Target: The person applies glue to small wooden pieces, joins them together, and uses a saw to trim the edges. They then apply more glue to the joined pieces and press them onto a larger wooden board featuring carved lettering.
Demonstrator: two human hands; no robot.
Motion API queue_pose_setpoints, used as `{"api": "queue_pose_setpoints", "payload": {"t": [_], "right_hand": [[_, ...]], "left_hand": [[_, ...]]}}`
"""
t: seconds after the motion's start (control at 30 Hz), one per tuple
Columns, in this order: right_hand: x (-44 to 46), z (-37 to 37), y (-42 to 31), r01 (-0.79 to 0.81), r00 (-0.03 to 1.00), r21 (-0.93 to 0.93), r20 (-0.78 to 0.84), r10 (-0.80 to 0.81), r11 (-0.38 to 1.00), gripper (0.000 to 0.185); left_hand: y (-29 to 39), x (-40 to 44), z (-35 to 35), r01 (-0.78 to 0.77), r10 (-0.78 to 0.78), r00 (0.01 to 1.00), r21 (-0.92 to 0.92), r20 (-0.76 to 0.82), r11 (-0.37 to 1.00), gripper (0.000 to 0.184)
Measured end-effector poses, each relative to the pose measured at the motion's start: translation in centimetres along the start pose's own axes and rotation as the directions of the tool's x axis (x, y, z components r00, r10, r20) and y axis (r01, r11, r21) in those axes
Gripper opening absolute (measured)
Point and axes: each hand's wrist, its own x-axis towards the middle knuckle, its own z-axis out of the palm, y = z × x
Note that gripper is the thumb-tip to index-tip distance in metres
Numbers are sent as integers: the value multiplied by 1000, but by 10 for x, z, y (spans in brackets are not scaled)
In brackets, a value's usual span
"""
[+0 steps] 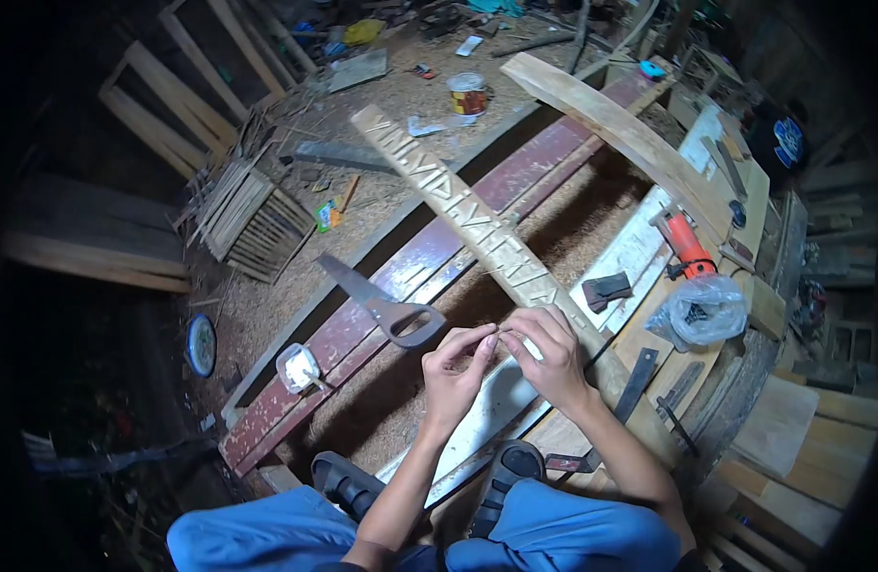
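My left hand (458,370) and my right hand (545,355) meet at the fingertips above the near end of a carved wooden board (458,205). Both are pinched together; whatever lies between the fingertips is too small to make out. The board slants away to the upper left, with letter-like shapes cut along its face. Just left of my left hand, a handsaw (401,319) rests on a dark red plank (415,255), its blade pointing to the upper left. A small white container (298,369) stands further left on that plank.
On the right lie an orange power tool (685,238), a clear plastic bag (707,310), a dark block (606,292) and a metal square (637,384). A long wooden piece (620,129) lies at the upper right. A slatted crate (258,219) and a paint can (467,93) are beyond.
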Motion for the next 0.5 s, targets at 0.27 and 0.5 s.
{"api": "queue_pose_setpoints", "payload": {"t": [0.27,0.5], "right_hand": [[64,-6,-50,271,948,67,156,-278,960,22],[93,27,-100,338,917,111,183,-354,935,28]], "left_hand": [[48,0,-38,-38,12,988,-170,-152,985,24],[74,0,-81,-100,24,976,-346,-216,933,30]]}}
